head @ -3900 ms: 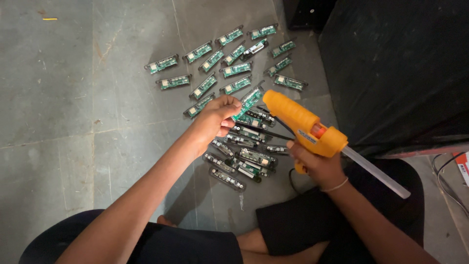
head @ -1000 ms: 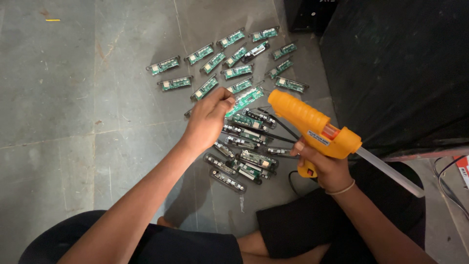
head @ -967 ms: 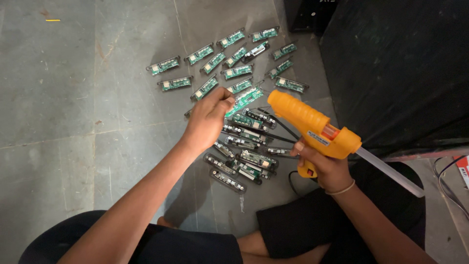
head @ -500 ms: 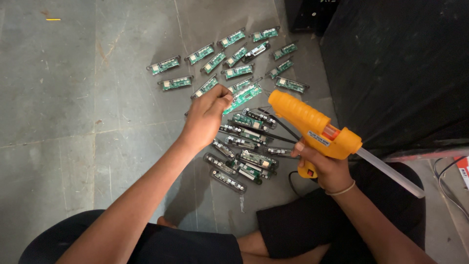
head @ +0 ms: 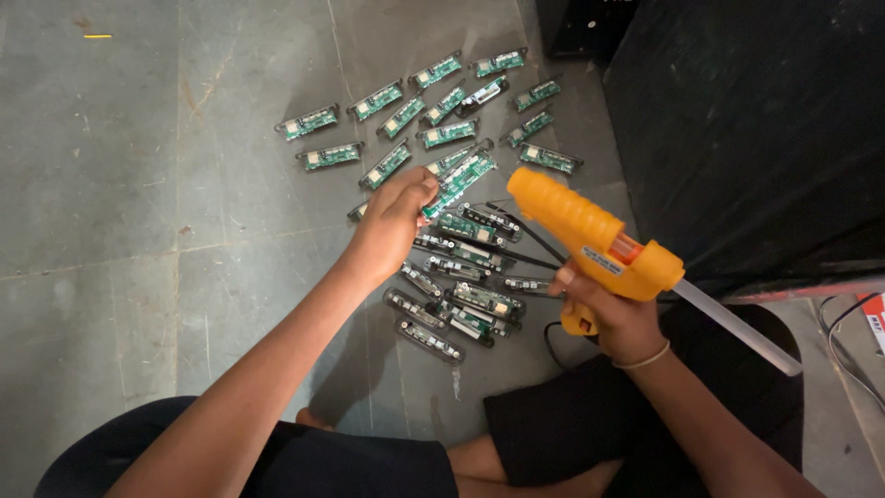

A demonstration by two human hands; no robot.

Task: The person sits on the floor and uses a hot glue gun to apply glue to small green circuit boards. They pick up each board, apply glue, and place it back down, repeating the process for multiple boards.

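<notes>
Fingers of my left hand (head: 392,221) are pinched round one end of a long green circuit board (head: 458,181), so that grip is narrow and holding the board, which angles up and to the right over the pile. My right hand (head: 613,318) has its grip wrapped tight round the handle of an orange glue gun (head: 590,238), nozzle pointing up-left toward the boards, with a clear glue stick (head: 736,327) poking out the back. Right under and between both hands sits a heap of dark-cased boards (head: 456,300), overlapping each other on the grey floor (head: 129,212). Further out, more green boards (head: 406,111) are spread singly in loose rows, mostly apart from each other. Black cloth (head: 756,129) covers the right side, and my legs are crossed at the bottom.
</notes>
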